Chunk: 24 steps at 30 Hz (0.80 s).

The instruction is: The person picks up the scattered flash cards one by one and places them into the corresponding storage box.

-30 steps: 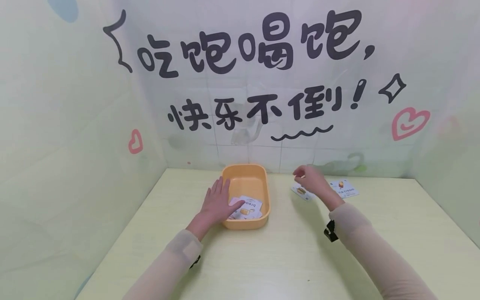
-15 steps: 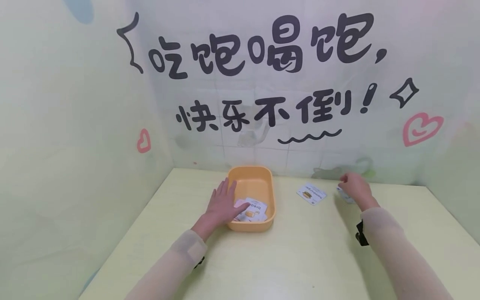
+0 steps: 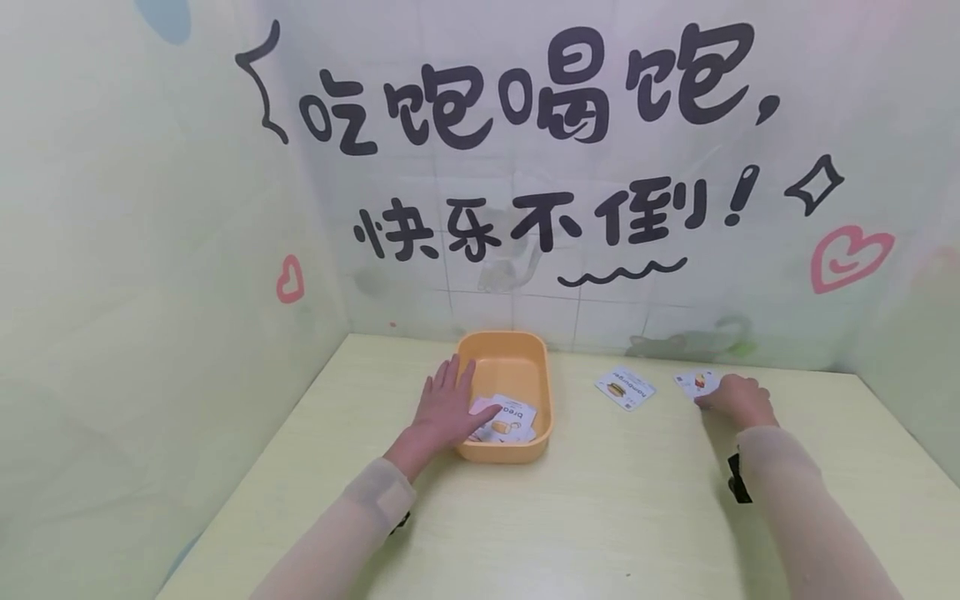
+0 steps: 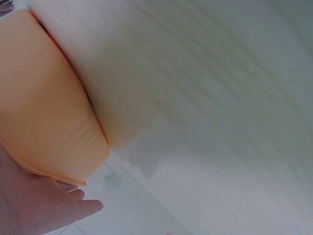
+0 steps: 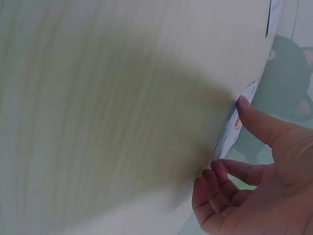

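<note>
My left hand rests on the left rim of an orange plastic bin, fingers stretched out along the edge and thumb reaching inside. In the left wrist view that hand lies at the rim of the bin. Several picture cards lie in the bin, a bread card on top. At the right, my right hand holds the ice cream card at the table's back. The right wrist view shows the thumb and index finger of this hand at opposite ends of the card.
A hamburger card lies face up on the table between the bin and the right hand. Behind the table's back edge hangs a printed cloth with large black lettering. Similar sheeting closes off both sides.
My right hand has moved right, from over the hamburger card to the ice cream card, and has come down on it. The left hand stays on the bin; the view has shifted slightly.
</note>
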Each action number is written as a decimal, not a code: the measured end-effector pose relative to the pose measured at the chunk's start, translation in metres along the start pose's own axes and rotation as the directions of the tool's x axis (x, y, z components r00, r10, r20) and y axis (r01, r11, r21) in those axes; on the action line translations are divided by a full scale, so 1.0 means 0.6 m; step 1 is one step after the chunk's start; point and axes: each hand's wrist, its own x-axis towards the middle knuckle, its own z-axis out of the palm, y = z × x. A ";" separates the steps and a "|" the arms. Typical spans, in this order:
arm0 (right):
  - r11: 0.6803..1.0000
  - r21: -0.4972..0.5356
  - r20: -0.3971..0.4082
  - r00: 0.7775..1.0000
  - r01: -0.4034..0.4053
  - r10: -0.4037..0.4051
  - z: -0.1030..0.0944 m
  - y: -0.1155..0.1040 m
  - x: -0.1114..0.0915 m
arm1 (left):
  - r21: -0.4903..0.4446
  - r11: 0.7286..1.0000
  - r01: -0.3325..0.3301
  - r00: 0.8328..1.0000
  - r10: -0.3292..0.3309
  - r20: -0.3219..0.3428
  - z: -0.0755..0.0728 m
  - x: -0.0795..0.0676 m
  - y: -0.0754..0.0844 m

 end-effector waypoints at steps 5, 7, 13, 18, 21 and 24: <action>0.999 0.019 0.028 0.999 -0.044 0.043 -0.002 0.004 -0.002 | 0.003 1.000 -0.001 1.000 0.001 -0.002 0.000 -0.003 0.003; 0.998 0.030 0.053 0.998 -0.046 0.045 -0.003 0.008 -0.002 | 0.011 1.000 0.002 1.000 -0.002 0.002 0.000 -0.004 0.004; 0.998 0.040 0.152 0.987 -0.058 0.051 -0.004 0.027 0.007 | 0.017 1.000 0.003 1.000 -0.003 0.012 0.002 -0.005 0.002; 0.996 0.022 0.223 0.972 -0.087 0.080 -0.005 0.030 0.009 | 0.015 1.000 0.004 1.000 -0.004 0.018 0.000 -0.009 0.004; 0.998 0.002 0.237 0.970 -0.061 0.059 -0.008 0.030 0.007 | 0.012 1.000 0.007 1.000 -0.007 0.021 -0.001 -0.010 0.007; 0.999 -0.004 0.239 0.970 -0.042 0.042 -0.009 0.034 0.006 | 0.010 1.000 0.009 1.000 -0.010 0.020 -0.001 -0.011 0.009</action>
